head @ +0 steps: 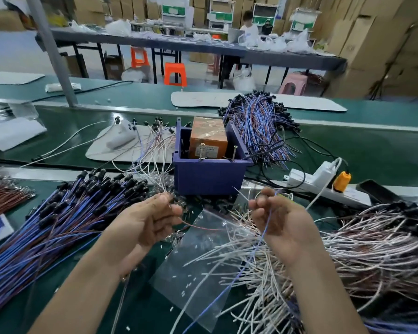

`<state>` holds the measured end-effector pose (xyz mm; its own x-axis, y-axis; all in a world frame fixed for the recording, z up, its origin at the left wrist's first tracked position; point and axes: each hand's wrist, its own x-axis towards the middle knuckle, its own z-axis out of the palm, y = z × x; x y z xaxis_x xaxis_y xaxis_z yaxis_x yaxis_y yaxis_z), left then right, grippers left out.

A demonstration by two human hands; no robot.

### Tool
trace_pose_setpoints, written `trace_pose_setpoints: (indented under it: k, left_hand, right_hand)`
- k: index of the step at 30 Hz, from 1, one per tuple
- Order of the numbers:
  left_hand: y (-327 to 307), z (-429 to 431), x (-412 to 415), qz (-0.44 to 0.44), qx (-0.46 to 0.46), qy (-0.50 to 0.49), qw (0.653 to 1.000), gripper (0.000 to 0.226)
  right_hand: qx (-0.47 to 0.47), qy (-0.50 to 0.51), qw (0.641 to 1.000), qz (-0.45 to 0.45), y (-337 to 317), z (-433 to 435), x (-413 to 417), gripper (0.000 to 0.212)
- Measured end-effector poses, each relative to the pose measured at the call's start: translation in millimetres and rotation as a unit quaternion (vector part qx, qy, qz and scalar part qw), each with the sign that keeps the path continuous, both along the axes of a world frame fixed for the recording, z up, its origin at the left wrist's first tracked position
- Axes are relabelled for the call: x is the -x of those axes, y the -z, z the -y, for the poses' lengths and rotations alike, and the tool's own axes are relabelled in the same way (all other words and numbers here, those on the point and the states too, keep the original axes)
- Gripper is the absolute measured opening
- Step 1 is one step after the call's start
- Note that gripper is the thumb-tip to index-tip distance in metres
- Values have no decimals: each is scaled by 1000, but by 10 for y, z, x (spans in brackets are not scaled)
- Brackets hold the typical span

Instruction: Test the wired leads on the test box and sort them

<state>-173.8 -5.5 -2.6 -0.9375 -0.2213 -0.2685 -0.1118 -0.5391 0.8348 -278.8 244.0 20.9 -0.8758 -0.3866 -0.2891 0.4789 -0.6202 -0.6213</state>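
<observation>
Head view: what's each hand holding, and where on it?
Left hand pinches a thin brown wire at its left end. Right hand pinches a blue wire near its upper end; the rest hangs down.

Illumination is bright, even and diffuse, arriving from overhead; no lamp is in view. Shadows are weak and soft-edged and lie close beneath the forearms. Glare shows as pale streaks on the glossy green belt (82, 131) and as a whitish sheen on the clear plastic bag (203, 261). Wide-angle distortion bows the belt rails and tilts the grey pole (51, 49) and the cartons (384, 44) towards the frame edges. The right edge is smeared. The left hand (145, 220), the right hand (280, 220) and the leads (267, 220) they pinch render slightly soft. The far background lacks fine detail.
</observation>
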Motion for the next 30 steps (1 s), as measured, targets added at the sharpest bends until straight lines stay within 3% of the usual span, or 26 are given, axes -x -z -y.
trace_pose_setpoints:
  k: [6, 8, 12, 16, 20, 22, 24, 26, 30]
  left_hand:
    - [57, 79, 52, 1, 17, -38, 999, 15]
    - [54, 115, 54, 14, 38, -52, 998, 15]
    - [5, 43, 27, 0, 59, -74, 996, 15]
    - [-148, -258, -4, -18, 144, -94, 985, 29]
    - [-341, -672, -176, -58, 218, 61, 972, 28]
    - [-375, -892, -219, -33, 218, 190, 957, 25]
    - [-295, -1069, -188, 14, 273, 235, 933, 30]
    - [-215, -1144, -127, 51, 305, 182, 934, 33]
    - [-210, -1004, -17, 28, 180, 22, 983, 41]
  right_hand:
    - [112, 15, 994, -5, -1, -140, 82, 23]
    - [121, 10, 992, -32, 7, -175, 91, 25]
    - [158, -13, 986, -56, 7, -174, 52, 10]
    - [143, 49, 987, -57, -41, -87, -1, 18]
    - [152, 116, 980, -64, -130, -22, -26, 19]
    - [164, 131, 976, -65, -179, 6, -26, 20]
    - [182, 135, 972, -65, -219, 10, -36, 20]
    - [210, 124, 968, -59, -230, -13, -53, 20]
    - [193, 89, 977, -24, -210, -107, -89, 32]
